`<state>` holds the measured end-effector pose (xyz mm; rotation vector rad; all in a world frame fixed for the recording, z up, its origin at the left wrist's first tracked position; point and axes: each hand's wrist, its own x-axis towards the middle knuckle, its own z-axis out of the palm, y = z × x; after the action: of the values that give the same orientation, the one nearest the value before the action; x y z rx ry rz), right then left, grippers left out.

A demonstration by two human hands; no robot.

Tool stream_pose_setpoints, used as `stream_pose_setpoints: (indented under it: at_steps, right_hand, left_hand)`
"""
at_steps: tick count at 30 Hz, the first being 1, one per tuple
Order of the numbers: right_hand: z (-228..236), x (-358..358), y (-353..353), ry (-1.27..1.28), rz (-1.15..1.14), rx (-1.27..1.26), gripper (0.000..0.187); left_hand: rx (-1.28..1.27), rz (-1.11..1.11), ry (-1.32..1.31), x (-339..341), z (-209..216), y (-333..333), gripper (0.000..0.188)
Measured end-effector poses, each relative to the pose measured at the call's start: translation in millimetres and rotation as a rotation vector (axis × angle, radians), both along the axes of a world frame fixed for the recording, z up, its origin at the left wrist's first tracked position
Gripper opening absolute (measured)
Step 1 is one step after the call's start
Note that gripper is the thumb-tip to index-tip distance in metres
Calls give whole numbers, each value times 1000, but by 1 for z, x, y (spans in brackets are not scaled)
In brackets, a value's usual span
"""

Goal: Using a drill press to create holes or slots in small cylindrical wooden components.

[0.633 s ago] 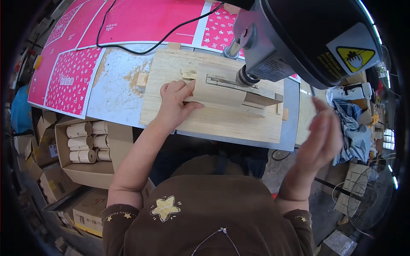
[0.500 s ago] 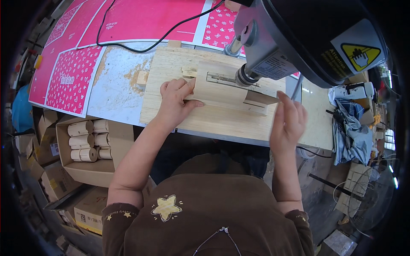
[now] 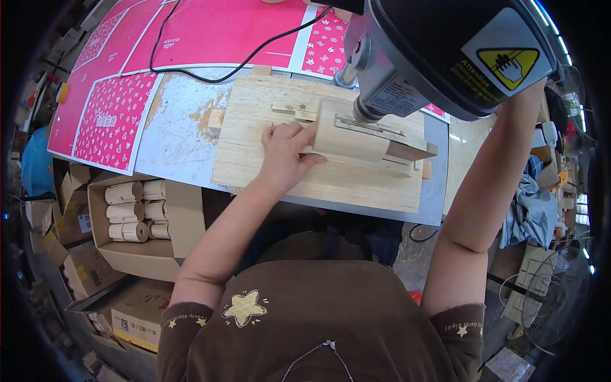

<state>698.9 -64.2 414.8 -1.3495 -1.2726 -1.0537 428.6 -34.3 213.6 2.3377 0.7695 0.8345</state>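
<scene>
Under the chuck (image 3: pixel 366 111) of a grey and black drill press (image 3: pixel 439 57) lies a pale wooden cylinder-like block (image 3: pixel 353 140) with rounded sides. A narrow slotted guide (image 3: pixel 369 125) runs along its top, and the chuck's lower end meets this slot; the bit itself is hidden. My left hand (image 3: pixel 287 155) grips the block's left end, thumb at the front and fingers curled behind. My right forearm (image 3: pixel 519 134) reaches up past the right of the press, whose head hides the hand. Both block and guide rest on a flat wooden board (image 3: pixel 248 137).
Small wooden strips (image 3: pixel 289 109) are fixed on the board. Pink printed sheets (image 3: pixel 223 38) cover the table's far left, crossed by a black cable (image 3: pixel 254 54). A cardboard box (image 3: pixel 137 251) of wooden cylinders (image 3: pixel 125 212) stands lower left. Grey cloth (image 3: pixel 529 210) hangs at right.
My right hand has left the block's right end and gone up behind the press head. My left hand keeps its grip on the block's left end. The whole view has shifted slightly.
</scene>
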Motion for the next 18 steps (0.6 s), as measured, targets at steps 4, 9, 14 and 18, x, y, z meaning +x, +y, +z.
stream_pose_setpoints:
  at_steps: [4,9,14,18]
  right_hand:
    - [24,-16,-42,-619,-224,-291,8]
    - [-33,-101,-116,361,150,-492,9]
    - [-121,-99,-104,295,193,-478,8]
    - [-137,-84,-89,187,390,-295,9]
  left_hand:
    - [-45,5,15,1,-1,-3,55]
    - [-45,-4,0,1,-1,-2,56]
    - [-34,-11,18,4,1,-2,55]
    - [-27,4,18,4,0,-2,55]
